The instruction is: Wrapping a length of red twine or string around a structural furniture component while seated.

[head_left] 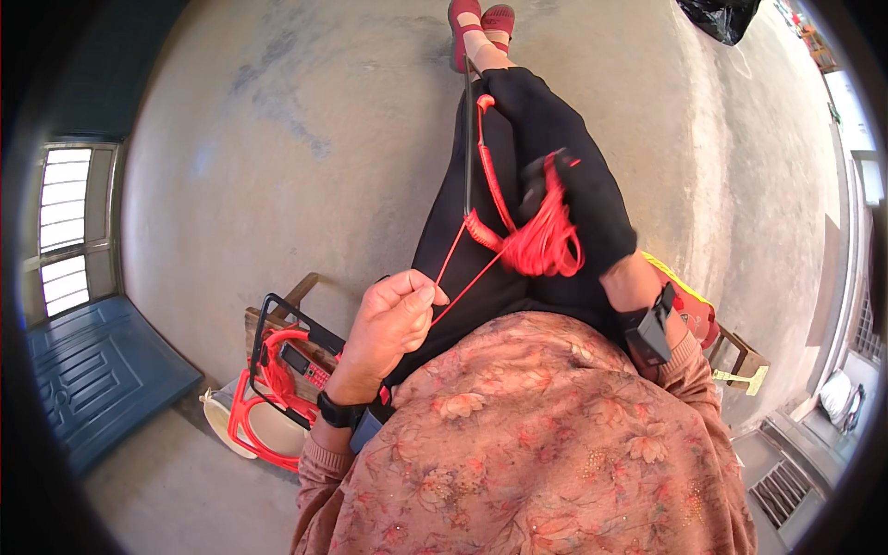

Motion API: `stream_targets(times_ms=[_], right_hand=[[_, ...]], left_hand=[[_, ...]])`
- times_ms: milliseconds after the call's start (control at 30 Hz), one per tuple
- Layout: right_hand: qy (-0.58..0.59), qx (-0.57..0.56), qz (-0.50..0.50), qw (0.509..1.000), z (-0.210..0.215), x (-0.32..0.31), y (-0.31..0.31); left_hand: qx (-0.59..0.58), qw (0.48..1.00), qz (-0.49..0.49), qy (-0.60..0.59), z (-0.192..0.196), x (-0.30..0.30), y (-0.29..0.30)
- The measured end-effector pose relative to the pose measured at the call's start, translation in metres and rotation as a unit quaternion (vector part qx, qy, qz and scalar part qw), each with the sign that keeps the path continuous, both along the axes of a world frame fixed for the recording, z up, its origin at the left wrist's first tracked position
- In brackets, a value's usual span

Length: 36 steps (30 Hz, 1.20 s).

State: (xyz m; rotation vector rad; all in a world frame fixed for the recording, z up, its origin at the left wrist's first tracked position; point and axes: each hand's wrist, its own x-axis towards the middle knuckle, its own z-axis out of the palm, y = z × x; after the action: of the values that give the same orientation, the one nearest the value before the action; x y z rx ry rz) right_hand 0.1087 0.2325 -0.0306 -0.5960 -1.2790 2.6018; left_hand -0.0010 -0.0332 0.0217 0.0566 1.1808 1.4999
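My left hand (398, 319) is closed in a pinch on a thin red cord (450, 254) at the left of my lap. A thin black frame (468, 139) rests along my thighs, with red cord wound tightly round its lower corner (481, 231) and part of its side. My right hand (592, 208), in a black glove and smeared by motion, grips a loose bundle of red cord (548, 239) just right of the frame. A strand runs from that bundle down towards my left hand. The gloved fingers are partly hidden.
At my left, a black frame (254, 356), red-wrapped frames (242, 427) and a red keypad phone (310, 365) lie on a wooden stool (298, 291) by a pale bucket (217, 421). Another wooden piece (740, 356) stands right. A black bag (721, 17) lies far right.
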Motion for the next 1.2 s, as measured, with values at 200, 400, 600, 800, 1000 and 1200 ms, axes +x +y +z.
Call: stream_targets(times_ms=[200, 400, 600, 800, 1000, 1200], right_hand=[[-0.051, -0.001, -0.239, 0.97, 0.009, 0.035, 0.149], [-0.047, 0.161, -0.146, 0.975, 0.033, 0.039, 0.106], [-0.108, 0.568, 0.094, 0.811, 0.038, -0.005, 0.017], [-0.095, 0.367, 0.081, 0.922, 0.018, -0.026, -0.02], [-0.054, 0.334, 0.005, 0.941, 0.015, -0.031, -0.021], [-0.12, 0.376, -0.046, 0.918, 0.043, -0.03, -0.01]], left_hand=[[0.025, 0.995, 0.025, -0.091, -0.001, -0.008, -0.002], [0.266, 0.961, 0.069, 0.023, 0.031, -0.024, 0.051], [0.078, 0.982, 0.021, 0.169, -0.028, -0.03, 0.072], [0.035, 0.996, 0.034, 0.076, -0.047, -0.014, 0.08], [-0.042, 0.976, 0.061, 0.204, -0.052, -0.028, 0.07], [0.228, 0.948, 0.197, -0.102, -0.018, -0.095, 0.014]])
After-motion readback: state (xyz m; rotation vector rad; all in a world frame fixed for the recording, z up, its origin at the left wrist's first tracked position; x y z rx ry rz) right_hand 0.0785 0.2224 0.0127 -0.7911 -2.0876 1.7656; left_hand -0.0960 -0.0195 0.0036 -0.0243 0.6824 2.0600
